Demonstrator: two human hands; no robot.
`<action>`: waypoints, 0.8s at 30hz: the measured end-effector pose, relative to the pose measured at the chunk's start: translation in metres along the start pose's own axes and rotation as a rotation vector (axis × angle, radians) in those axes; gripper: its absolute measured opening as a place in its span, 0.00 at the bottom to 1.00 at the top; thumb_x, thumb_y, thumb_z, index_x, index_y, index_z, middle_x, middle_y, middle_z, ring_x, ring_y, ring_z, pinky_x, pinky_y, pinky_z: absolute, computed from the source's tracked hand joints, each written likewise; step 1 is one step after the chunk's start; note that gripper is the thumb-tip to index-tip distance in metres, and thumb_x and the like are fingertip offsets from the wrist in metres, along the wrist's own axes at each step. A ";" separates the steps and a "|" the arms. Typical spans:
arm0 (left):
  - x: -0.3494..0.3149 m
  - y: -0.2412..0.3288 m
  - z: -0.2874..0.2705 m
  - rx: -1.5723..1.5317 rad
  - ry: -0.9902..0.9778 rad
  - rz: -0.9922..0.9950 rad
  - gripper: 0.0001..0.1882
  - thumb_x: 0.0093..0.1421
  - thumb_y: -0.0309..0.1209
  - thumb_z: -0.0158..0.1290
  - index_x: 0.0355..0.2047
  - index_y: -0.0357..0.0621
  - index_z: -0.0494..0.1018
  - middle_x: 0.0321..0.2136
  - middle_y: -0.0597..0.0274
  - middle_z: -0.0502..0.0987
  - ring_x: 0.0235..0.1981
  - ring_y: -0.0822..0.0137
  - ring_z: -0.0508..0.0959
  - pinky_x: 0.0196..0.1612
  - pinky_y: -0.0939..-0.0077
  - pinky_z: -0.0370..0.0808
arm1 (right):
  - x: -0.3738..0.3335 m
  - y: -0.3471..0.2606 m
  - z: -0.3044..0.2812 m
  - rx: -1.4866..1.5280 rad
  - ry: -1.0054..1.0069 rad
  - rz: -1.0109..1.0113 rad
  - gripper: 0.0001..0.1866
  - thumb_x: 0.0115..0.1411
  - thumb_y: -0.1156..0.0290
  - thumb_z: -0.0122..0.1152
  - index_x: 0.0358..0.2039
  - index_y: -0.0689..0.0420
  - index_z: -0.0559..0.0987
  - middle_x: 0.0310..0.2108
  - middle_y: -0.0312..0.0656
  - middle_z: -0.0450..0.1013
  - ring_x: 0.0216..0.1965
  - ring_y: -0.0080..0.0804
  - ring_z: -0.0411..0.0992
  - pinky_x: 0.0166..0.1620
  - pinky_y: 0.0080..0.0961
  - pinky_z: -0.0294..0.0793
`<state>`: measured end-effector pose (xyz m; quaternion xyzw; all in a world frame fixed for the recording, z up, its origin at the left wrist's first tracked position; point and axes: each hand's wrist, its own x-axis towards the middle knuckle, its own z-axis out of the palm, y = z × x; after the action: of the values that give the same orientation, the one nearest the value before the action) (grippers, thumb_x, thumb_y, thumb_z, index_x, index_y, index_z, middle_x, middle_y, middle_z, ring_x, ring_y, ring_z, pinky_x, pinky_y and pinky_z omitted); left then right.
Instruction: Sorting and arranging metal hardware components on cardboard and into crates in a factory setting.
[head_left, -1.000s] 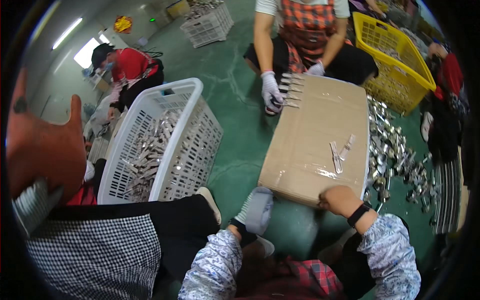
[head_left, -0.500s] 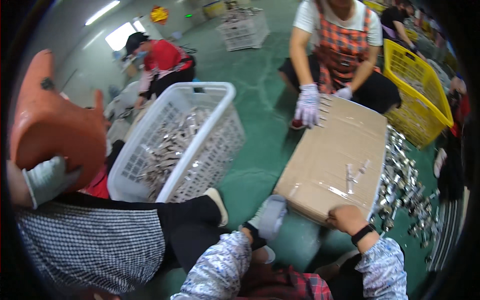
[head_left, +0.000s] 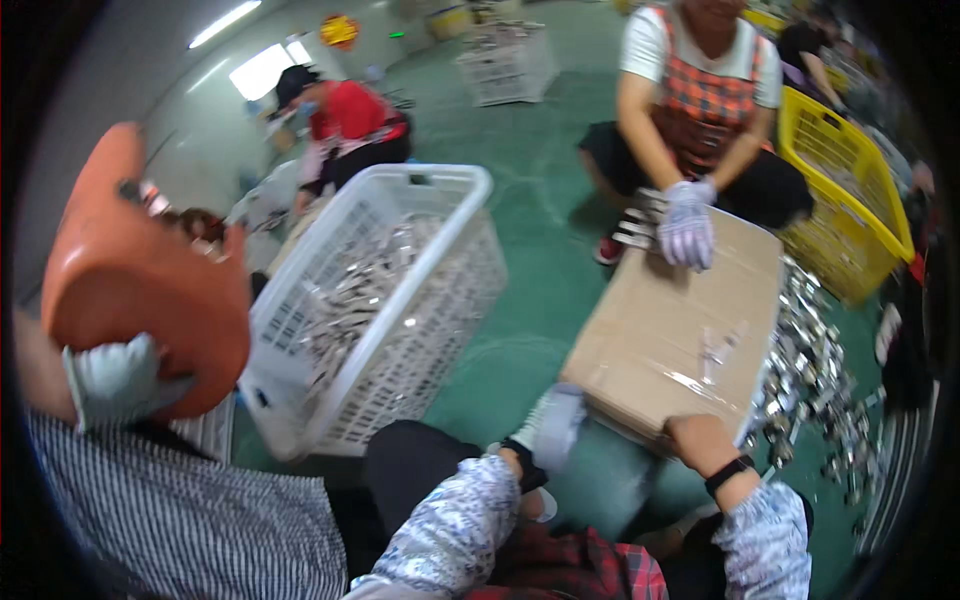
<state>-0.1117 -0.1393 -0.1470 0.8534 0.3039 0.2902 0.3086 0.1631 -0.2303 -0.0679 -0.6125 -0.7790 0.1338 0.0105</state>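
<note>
My left hand (head_left: 550, 430) is in a pale striped and grey glove, held just off the near left corner of a brown cardboard box (head_left: 640, 350); its fingers do not show clearly. At the box's near edge is my bare right hand (head_left: 700, 443), a dark band on the wrist and the fingers curled against the cardboard. Small clear-wrapped pieces (head_left: 718, 352) lie on the taped top. Across the box, a co-worker's gloved hand (head_left: 687, 225) is beside several small metal pieces (head_left: 638, 222) at the far left edge.
Left of me a person's gloved hand grips an orange plastic stool (head_left: 150, 290). Beside it stands a white basket (head_left: 470, 280) of metal parts. Loose metal parts (head_left: 800, 360) pile on the green floor right of the box, below a yellow basket (head_left: 850, 220). Another person crouches behind.
The co-worker's gloved hand has moved right, with the metal pieces now bunched beside it. At left, the stool has shifted and the neighbour's leg has drawn back. My hands stay nearly in place.
</note>
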 end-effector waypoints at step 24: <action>0.047 0.118 0.063 1.810 1.046 -0.774 0.12 0.56 0.34 0.50 0.16 0.51 0.71 0.18 0.63 0.74 0.17 0.62 0.71 0.21 0.69 0.66 | 0.035 -0.020 0.040 -0.056 -0.156 0.166 0.12 0.56 0.68 0.55 0.38 0.50 0.84 0.38 0.38 0.79 0.40 0.38 0.77 0.34 0.37 0.75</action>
<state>0.0020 -0.2027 -0.0901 0.3839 0.7413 0.1698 -0.5237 0.1279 -0.2085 -0.1073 -0.6626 -0.7275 0.1595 -0.0787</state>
